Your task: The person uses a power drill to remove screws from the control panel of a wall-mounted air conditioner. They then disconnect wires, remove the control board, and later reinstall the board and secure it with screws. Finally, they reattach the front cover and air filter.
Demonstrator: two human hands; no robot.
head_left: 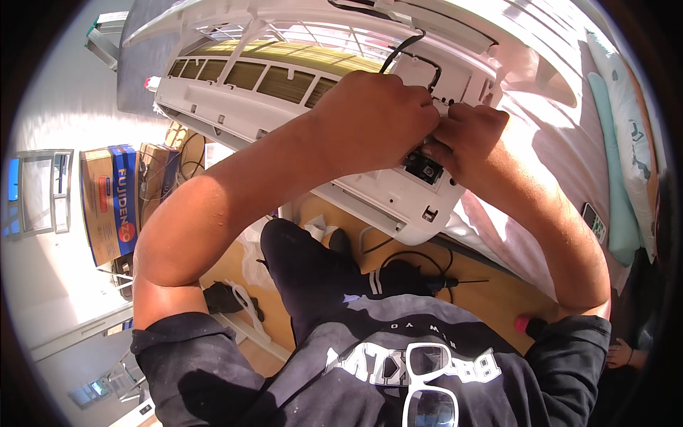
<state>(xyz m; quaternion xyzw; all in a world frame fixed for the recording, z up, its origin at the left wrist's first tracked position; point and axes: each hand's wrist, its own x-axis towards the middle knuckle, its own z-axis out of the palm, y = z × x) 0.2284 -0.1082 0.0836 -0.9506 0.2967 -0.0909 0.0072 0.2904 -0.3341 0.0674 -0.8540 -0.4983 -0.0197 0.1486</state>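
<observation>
A white split air-conditioner indoor unit (420,206) lies across in front of me, its front opened so the yellowish fins (284,82) show behind a white frame. Both my hands meet over its right end. My left hand (380,117) is closed, fingers curled against those of my right hand (469,135), which is closed too. Whatever they pinch is hidden by the fingers. Just below them a dark square recess (425,169) shows in the casing. Above them, a black cable (402,50) loops over the unit by an open white compartment (448,77).
A bed with a pale pink sheet (523,153), a teal pillow (612,178) and a handheld device with buttons (595,223) lies right. Cardboard boxes (107,203) stand left. A thin-shafted black tool (452,282) and cables lie on the floor. Another person's hand (626,354) shows far right.
</observation>
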